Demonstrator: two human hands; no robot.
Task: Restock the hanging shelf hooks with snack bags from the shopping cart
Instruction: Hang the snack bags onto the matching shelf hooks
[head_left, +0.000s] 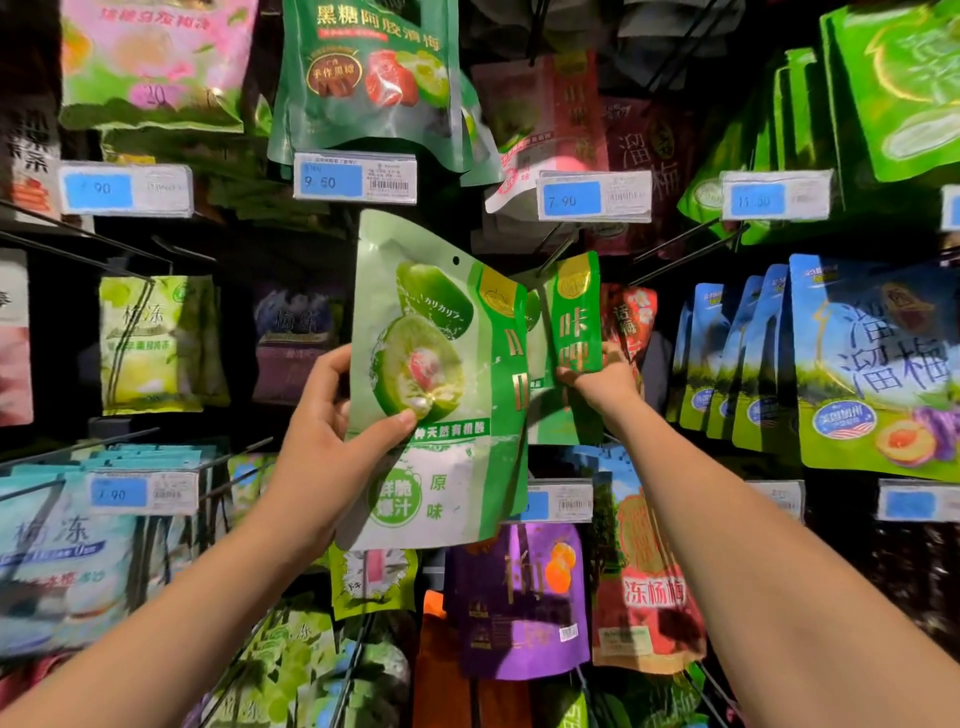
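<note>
Left hand (332, 415) grips green plum bag (431, 374) upright, hang-hole topmost; right hand (602, 384), nearer the hook (558, 252), holds matching bag (574, 312).

On my feed I see a pale green bag (431, 374) printed with a halved green plum showing a pink centre, white lettering and a darker green stripe with gold characters down its right edge; the deep green bag (574, 317) carries gold characters. The price tags (355, 176) are white with blue panels, the blue bags (872, 364) turn green at the bottom, and the purple bag (519, 597) shows orange fruit.
</note>
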